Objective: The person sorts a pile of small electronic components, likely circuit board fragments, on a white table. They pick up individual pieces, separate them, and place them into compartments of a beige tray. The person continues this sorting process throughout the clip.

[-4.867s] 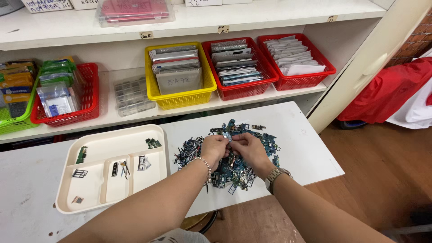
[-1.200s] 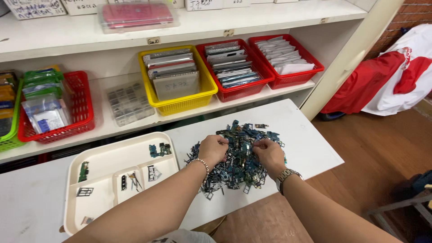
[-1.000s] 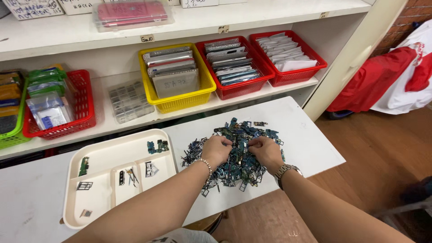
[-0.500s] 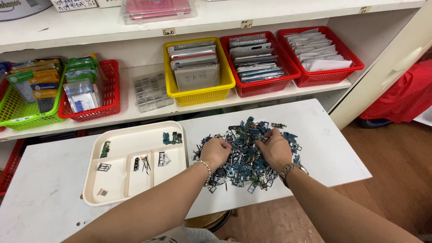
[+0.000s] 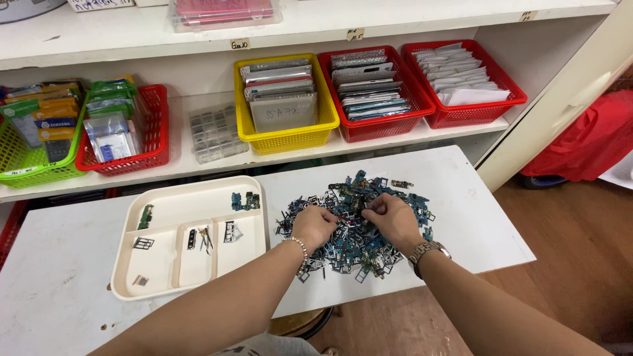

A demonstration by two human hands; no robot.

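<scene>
Blue small parts pile (image 5: 356, 227) under left hand (image 5: 314, 226) and right hand (image 5: 393, 218); fingers curled, grip unclear; tray (image 5: 165, 277) at nine o'clock.

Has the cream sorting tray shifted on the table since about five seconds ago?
No. The cream tray sits left of the parts pile, near the table's front edge, as before; only the camera moved.

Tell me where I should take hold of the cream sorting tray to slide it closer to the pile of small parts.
Probably grip the cream sorting tray by its raised right rim, coming from the right with the left hand, which is nearest. That rim faces the pile of small parts and is bare, so fingers stay clear of the compartments that hold pieces.
</scene>
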